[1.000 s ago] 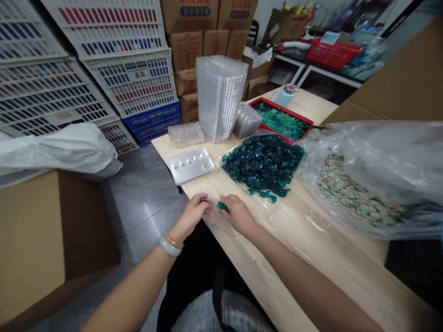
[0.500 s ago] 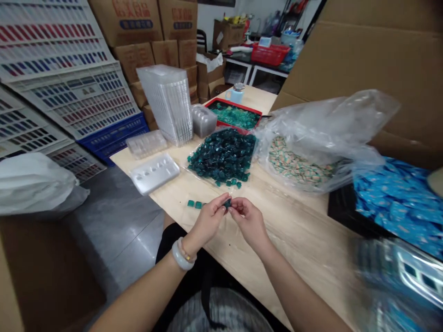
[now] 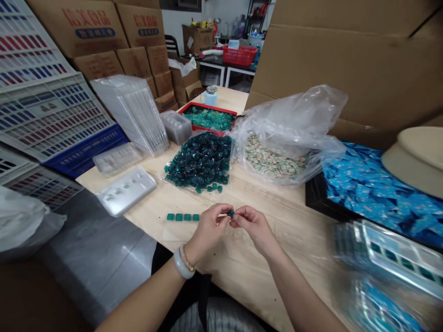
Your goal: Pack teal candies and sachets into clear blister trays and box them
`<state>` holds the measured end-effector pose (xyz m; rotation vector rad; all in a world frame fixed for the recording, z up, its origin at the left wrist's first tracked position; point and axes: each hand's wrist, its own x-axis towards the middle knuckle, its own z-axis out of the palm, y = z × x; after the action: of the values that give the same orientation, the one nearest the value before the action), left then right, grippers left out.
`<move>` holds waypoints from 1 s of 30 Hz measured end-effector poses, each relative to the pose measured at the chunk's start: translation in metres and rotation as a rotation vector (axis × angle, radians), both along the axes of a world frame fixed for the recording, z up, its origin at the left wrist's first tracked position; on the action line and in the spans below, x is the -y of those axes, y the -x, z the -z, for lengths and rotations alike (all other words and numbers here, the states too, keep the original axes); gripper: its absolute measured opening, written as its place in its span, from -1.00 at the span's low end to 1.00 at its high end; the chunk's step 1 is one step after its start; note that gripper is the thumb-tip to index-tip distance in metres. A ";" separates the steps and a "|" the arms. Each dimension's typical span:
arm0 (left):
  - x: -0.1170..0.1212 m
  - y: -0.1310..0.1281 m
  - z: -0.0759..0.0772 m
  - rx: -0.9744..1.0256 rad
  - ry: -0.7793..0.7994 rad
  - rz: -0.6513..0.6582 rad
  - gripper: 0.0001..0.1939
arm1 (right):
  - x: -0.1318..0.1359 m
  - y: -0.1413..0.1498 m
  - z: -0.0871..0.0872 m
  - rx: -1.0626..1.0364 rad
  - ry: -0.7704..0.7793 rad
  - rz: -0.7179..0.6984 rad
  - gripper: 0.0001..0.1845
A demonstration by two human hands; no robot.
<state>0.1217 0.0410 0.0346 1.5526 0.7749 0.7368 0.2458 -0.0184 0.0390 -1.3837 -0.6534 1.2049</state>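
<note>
Between the fingertips of my left hand (image 3: pixel 213 226) and my right hand (image 3: pixel 252 226) is a small dark green translucent piece (image 3: pixel 230 213). Both hands are closed in a pinch on it, just above the table. Left of my left hand, several green square pieces (image 3: pixel 187 217) lie in a short row on the wood. Beyond my hands spreads a big heap of the same dark green pieces (image 3: pixel 202 159) on a clear plastic sheet, a few loose at its near edge. What exactly the pieces are I cannot tell.
A clear molded tray (image 3: pixel 127 190) overhangs the table's left edge, near a tall stack of clear trays (image 3: pixel 134 115). Rightward stand a plastic bag of small printed packets (image 3: pixel 273 159), a black box of blue packets (image 3: pixel 367 189) and filled clear packs (image 3: pixel 394 258). A mug (image 3: pixel 209 96) stands at the back.
My view has swung to the right, so the table's things sit further left. Both hands still pinch a green piece. More of the row beside my left hand shows now.
</note>
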 end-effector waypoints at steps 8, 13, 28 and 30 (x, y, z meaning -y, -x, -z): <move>-0.008 -0.011 0.000 0.002 0.287 -0.069 -0.81 | -0.007 0.000 0.008 0.273 0.016 0.006 -0.76; -0.010 -0.013 0.001 -0.026 0.241 -0.049 -0.87 | -0.006 -0.001 0.009 0.584 0.036 -0.043 -0.85; -0.007 -0.006 -0.002 0.018 0.436 0.051 -0.90 | 0.008 -0.001 0.008 0.386 -0.144 -0.086 -0.78; -0.003 -0.007 0.000 0.044 0.511 0.057 -0.85 | 0.016 0.001 0.012 0.441 -0.217 -0.081 -0.78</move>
<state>0.1286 0.0442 0.0345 1.0876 0.8072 0.4798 0.2444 -0.0345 0.0275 -1.4573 -1.1239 0.8607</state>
